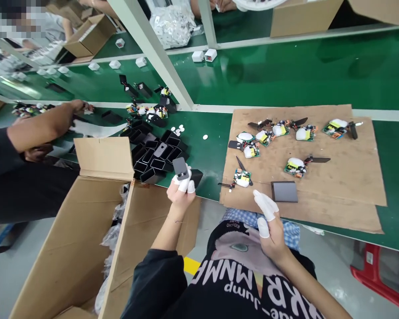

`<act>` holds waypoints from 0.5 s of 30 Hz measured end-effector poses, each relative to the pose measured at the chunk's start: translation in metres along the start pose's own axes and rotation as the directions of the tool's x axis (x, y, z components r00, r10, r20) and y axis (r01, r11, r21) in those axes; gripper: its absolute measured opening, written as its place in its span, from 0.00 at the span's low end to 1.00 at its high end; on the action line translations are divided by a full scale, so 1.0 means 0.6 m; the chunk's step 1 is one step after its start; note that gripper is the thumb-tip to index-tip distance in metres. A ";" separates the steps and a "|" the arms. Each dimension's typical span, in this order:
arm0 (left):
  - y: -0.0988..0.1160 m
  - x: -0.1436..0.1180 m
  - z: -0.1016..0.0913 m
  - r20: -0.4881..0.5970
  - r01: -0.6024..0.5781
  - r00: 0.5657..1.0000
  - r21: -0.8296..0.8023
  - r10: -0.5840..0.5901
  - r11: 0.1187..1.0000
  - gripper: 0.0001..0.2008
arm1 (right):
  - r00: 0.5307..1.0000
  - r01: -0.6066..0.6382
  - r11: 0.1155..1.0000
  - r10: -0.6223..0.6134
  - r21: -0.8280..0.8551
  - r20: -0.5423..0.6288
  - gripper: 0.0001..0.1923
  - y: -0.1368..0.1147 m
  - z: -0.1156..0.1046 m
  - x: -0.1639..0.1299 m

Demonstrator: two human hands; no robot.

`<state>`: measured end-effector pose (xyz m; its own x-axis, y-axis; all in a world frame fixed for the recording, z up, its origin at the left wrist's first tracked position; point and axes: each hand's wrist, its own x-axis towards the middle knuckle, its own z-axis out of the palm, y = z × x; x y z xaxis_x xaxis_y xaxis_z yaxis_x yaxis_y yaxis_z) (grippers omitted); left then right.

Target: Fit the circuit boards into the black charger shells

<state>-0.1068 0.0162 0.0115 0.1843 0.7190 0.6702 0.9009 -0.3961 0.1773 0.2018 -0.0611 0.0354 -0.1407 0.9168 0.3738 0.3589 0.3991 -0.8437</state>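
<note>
My left hand (182, 193), with white finger cots, pinches a small dark grey rectangular cover (180, 168) above the table's front edge. A black case (197, 177) shows just beside those fingers; I cannot tell whether it is held too. My right hand (269, 221) also wears white finger cots. Its fingers are stretched out and nothing is in them. Nearest to it, a dark grey box-shaped housing (285, 192) lies on the cardboard sheet (346, 181). Small circuit boards with wires and black end pieces lie there too, among them one board (242, 178) and another board (295, 167).
Several open black cases (158, 164) are heaped to the left, near small white discs (177, 130). A large open carton (66, 230) stands in front of the table. A frame post (156, 53) rises behind. At far left, a co-worker's arm (46, 126) reaches over the bench.
</note>
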 end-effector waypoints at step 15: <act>0.031 0.019 -0.026 0.316 0.042 0.944 0.168 -0.094 0.985 0.22 | 0.998 0.057 0.998 -0.058 0.039 0.034 0.22 -0.016 0.006 0.003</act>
<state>-0.0942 0.0082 0.0337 0.2132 0.8965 0.3885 0.9611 -0.2638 0.0814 0.1947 -0.0629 0.0426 -0.1924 0.8921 0.4089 0.3139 0.4507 -0.8357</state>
